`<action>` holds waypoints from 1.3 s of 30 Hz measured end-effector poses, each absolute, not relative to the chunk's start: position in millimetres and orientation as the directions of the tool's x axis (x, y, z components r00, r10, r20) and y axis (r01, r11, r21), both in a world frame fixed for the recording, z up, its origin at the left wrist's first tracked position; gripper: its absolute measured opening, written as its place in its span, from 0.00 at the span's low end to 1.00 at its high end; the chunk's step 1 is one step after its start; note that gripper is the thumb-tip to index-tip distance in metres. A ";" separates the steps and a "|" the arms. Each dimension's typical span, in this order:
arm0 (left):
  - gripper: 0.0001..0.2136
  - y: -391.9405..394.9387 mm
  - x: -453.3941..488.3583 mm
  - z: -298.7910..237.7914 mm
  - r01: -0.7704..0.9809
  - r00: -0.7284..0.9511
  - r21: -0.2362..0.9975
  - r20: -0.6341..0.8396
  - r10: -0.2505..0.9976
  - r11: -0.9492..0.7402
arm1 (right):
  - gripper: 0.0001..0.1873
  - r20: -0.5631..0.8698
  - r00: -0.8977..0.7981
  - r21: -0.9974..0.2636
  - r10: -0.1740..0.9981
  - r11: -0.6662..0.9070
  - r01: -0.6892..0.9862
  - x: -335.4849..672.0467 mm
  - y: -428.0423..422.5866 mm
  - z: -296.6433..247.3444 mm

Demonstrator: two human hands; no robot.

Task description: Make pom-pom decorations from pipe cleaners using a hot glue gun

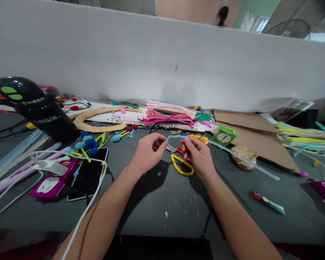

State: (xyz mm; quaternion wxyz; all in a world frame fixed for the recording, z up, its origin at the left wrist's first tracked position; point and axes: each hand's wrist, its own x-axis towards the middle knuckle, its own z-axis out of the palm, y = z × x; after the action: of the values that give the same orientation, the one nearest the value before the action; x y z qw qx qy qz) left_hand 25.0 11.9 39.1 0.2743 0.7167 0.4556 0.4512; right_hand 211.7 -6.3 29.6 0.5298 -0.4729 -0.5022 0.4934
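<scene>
A light blue pipe cleaner (176, 137) is stretched between my two hands above the table. My left hand (151, 150) pinches its left end between thumb and fingertips. Its other end is pinched by my right hand (197, 155). Beneath and between the hands lie scissors (182, 165) with a yellow and a red handle loop, the red one partly hidden by my right hand. Just behind my right hand is a yellow object (199, 138), partly covered, with a long clear stick (246, 161) reaching out to the right.
A black bottle (43, 112), a phone (90, 173), a purple box (55, 180) and a white cable are on the left. Pink pipe cleaners (168, 117) are piled at the back. Right are a green box (224, 136), cardboard (262, 141) and a small pen-like tube (269, 203).
</scene>
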 end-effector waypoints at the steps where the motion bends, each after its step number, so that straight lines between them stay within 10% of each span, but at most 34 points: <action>1: 0.10 11.4 25.4 39.4 0.355 0.203 0.850 0.337 0.919 -0.390 | 0.19 0.062 -0.006 -0.997 0.998 0.062 -0.054 211.5 -6.4 29.3; 16: 0.16 11.2 24.5 49.7 -0.017 0.302 0.992 0.121 0.946 -0.122 | 0.20 0.066 -0.266 -0.961 0.962 0.133 0.243 212.1 -9.0 29.4; 25: 0.18 26.4 12.0 48.5 -0.105 -0.041 0.977 0.181 0.983 -0.184 | 0.16 -0.021 -0.149 -0.256 0.989 0.139 0.957 228.9 -6.9 16.8; 39: 0.12 38.3 -4.4 42.4 0.173 -0.158 0.937 0.331 0.930 -0.304 | 0.10 -0.115 -0.042 -0.158 0.992 0.024 0.987 218.6 -14.2 21.7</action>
State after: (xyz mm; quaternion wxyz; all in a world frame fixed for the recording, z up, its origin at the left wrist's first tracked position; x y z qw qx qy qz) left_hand -4.4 38.3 42.4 0.3260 0.5611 0.4917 0.5806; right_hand 218.6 -14.2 21.7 0.0138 -0.6918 -0.7154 0.0972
